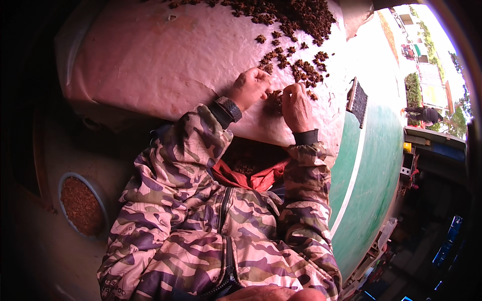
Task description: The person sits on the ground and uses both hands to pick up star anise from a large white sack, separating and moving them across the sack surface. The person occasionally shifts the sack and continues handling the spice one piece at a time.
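Dried star anise (307, 72) lies scattered over the near right part of a table covered in a pale plastic sheet (150, 65). Close to the table's near edge, my left hand (250, 88) is closed, its fingers curled beside a few of the pods. My right hand (297, 107) faces it, thumb and fingers pinched together. What either hand holds is too small or hidden to make out. Dark star anise (273, 100) sits in the gap between the two hands. Beneath my wrists a red bag (251, 178) hangs open at my lap, its inside dark.
A larger heap of star anise (306, 20) is spread at the table's far right. On the left floor stands a round basin (83, 205) filled with brown bits. A dark mat-like panel (357, 103) lies on the green floor (369, 185) to the right.
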A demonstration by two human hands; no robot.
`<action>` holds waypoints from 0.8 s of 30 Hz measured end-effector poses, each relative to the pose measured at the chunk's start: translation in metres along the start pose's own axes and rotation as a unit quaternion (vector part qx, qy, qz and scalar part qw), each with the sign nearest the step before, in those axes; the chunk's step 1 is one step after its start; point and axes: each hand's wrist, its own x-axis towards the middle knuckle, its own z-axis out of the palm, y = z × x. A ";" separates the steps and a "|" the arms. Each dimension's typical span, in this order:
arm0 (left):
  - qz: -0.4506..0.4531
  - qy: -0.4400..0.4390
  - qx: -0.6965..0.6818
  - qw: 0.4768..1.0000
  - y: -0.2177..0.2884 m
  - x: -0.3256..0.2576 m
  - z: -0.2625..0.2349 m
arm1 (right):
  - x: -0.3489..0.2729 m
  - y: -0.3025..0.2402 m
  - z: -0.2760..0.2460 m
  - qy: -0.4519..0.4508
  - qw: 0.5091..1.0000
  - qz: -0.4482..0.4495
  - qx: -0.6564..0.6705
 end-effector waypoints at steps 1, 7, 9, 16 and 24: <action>0.035 -0.016 0.040 0.998 -0.001 0.000 0.005 | -0.005 -0.003 -0.003 0.017 1.000 -0.004 0.004; -0.050 -0.110 -0.045 0.992 0.003 -0.009 0.022 | -0.024 -0.026 -0.021 0.055 0.996 0.021 0.060; -0.045 -0.119 -0.057 0.990 0.006 -0.009 0.021 | -0.027 -0.029 -0.024 0.066 0.996 0.022 0.054; 0.004 -0.075 0.093 0.993 0.007 -0.010 0.016 | -0.049 0.044 -0.054 0.094 0.954 0.205 -0.195; 0.003 -0.077 0.083 0.994 0.002 -0.008 0.016 | -0.080 -0.001 -0.005 0.036 0.990 0.128 -0.047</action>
